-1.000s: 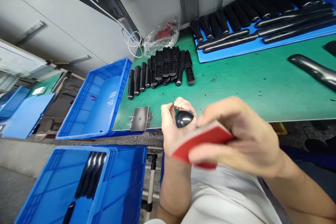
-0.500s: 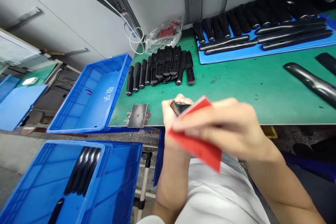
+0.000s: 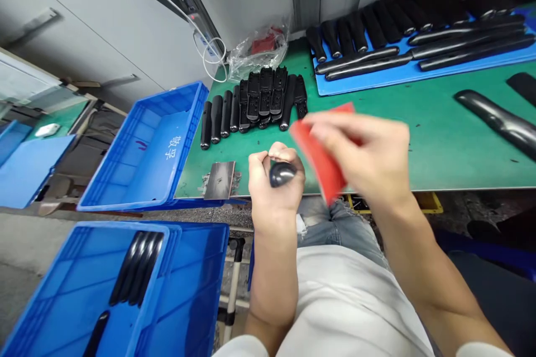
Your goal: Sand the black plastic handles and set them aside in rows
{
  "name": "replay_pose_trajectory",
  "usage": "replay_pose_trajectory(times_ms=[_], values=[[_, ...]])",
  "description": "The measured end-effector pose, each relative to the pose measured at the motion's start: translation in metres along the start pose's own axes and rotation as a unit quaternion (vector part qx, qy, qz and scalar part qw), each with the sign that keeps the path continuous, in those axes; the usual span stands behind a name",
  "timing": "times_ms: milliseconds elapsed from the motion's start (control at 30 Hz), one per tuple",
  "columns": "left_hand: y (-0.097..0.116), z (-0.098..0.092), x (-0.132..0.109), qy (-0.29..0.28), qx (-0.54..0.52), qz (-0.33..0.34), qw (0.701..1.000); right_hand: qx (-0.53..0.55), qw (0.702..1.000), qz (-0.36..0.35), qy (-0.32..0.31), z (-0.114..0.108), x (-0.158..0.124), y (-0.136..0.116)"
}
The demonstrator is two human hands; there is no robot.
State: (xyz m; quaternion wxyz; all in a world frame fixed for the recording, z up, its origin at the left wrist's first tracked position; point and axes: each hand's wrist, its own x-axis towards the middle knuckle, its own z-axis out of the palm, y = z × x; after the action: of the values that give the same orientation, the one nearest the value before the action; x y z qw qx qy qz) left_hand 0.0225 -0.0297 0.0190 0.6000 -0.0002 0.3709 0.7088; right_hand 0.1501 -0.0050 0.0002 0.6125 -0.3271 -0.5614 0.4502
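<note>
My left hand (image 3: 272, 184) is closed around a black plastic handle part (image 3: 281, 173), whose rounded end points toward me at the near edge of the green table (image 3: 377, 117). Just right of it and slightly higher, my right hand (image 3: 368, 156) grips a red sanding pad (image 3: 320, 150), lifted clear of the part and blurred by motion.
A row of black handle parts (image 3: 255, 106) lies behind my hands, with a small metal plate (image 3: 218, 180) at the table edge. A blue mat (image 3: 410, 67) holds several long black parts at the back right. One blue crate (image 3: 146, 150) stands left, another blue crate (image 3: 117, 290) below holds black parts.
My right hand has swung the red pad up and away from the black part, from below it to above and right. The left hand has kept the part in place.
</note>
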Motion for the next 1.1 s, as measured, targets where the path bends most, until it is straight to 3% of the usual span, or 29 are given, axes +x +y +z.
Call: replay_pose_trajectory(times_ms=[67, 167, 433, 533, 667, 733, 800, 933, 1033, 1100], values=[[0.003, 0.0, -0.003, -0.015, -0.101, -0.021, 0.995, -0.036, 0.998, 0.009, 0.054, -0.001, -0.002, 0.003], [0.003, 0.0, -0.002, -0.028, -0.178, -0.06, 0.982, -0.017, 0.998, 0.047, 0.024, -0.001, -0.017, -0.002], [-0.002, -0.006, 0.007, -0.036, -0.107, -0.022, 0.993, 0.039, 0.996, 0.072, 0.043, 0.0, -0.038, -0.014], [-0.002, -0.005, 0.007, -0.04, -0.093, -0.01, 0.995, 0.111, 0.984, 0.139, 0.017, -0.002, -0.037, -0.014], [-0.002, -0.001, 0.002, -0.023, -0.15, -0.046, 0.987, 0.231, 0.943, 0.239, -0.002, -0.008, -0.031, -0.009], [-0.002, 0.001, 0.002, -0.005, -0.168, -0.053, 0.984, 0.295, 0.909, 0.295, 0.004, -0.012, -0.026, -0.005], [-0.001, 0.002, 0.002, 0.032, -0.15, -0.009, 0.988, 0.359, 0.866, 0.348, 0.011, -0.016, -0.023, -0.002], [0.002, 0.002, 0.006, 0.109, -0.08, 0.148, 0.98, 0.423, 0.802, 0.419, 0.048, -0.02, -0.023, 0.005], [0.002, 0.001, 0.007, 0.129, -0.051, 0.208, 0.968, 0.426, 0.768, 0.469, 0.089, -0.02, -0.028, 0.012], [0.001, 0.0, 0.007, 0.131, -0.041, 0.231, 0.963, 0.419, 0.763, 0.48, 0.106, -0.02, -0.032, 0.015]])
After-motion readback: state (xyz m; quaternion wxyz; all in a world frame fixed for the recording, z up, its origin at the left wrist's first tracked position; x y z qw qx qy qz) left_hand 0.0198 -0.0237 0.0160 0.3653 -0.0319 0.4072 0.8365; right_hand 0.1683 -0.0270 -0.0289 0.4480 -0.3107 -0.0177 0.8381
